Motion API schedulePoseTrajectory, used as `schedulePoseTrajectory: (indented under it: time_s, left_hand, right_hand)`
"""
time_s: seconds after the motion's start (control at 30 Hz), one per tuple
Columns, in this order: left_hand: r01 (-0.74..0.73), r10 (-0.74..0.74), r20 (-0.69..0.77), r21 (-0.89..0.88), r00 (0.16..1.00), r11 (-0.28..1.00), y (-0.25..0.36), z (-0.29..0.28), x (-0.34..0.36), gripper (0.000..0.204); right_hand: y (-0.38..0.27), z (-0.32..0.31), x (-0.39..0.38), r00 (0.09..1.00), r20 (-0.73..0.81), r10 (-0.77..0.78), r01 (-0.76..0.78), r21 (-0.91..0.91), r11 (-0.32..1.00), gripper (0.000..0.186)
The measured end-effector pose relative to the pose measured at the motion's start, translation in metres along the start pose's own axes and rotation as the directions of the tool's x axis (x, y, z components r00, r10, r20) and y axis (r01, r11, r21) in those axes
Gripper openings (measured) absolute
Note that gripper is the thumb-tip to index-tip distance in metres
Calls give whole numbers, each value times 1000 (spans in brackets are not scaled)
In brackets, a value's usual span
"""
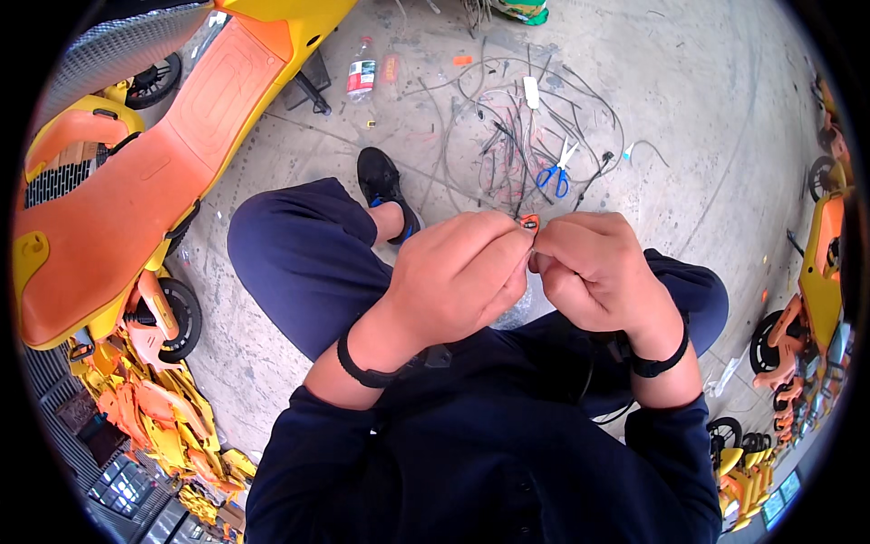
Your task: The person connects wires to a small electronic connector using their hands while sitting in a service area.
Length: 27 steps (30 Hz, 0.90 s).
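Observation:
My left hand (458,276) and my right hand (598,272) meet in front of my body, both closed in a pinch with fingertips nearly touching. A small orange piece with a dark middle (530,221) pokes out between the fingertips, gripped by my left hand; its kind is too small to tell. What my right fingers pinch is hidden behind them. Just beyond the hands, a tangle of thin dark and reddish wires (507,163) lies on the floor. Blue-handled scissors (555,176) rest on it, blades partly apart. A white tag-like piece (531,92) lies at its far side.
A plastic bottle with a red and white label (361,72) lies at the far left of the wires. A yellow and orange scooter body (163,172) takes up the left side. More yellow scooters (820,245) line the right. My black shoe (381,177) is near the wires.

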<state>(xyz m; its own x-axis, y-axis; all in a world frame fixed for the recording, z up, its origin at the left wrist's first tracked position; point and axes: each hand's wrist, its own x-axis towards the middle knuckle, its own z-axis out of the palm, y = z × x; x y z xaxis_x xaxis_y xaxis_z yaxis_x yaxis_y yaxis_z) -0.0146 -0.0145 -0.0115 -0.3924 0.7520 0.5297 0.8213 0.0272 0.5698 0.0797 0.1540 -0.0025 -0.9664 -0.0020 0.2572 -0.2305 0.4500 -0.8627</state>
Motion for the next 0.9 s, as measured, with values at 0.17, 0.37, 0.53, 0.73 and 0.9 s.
schedulePoseTrajectory:
  time_s: [0.17,0.37,0.53,0.73,0.9]
  left_hand:
    - [20,-11,-160,56,987,998,2,7,1,18]
    - [79,-70,-185,40,980,996,5,8,3,18]
    - [113,-107,-208,16,972,994,3,9,0,19]
    - [144,-140,-196,2,971,990,3,6,0,18]
    - [151,-152,-197,-17,968,988,1,6,0,18]
  right_hand:
    - [-2,1,3,1000,14,-3,3,22,1000,4]
    - [-5,0,4,999,7,34,-34,78,996,4]
    - [-6,-2,5,998,35,57,-60,98,993,4]
    - [-6,-1,5,996,36,76,-80,145,986,5]
    - [-6,-4,4,993,47,107,-115,214,970,7]
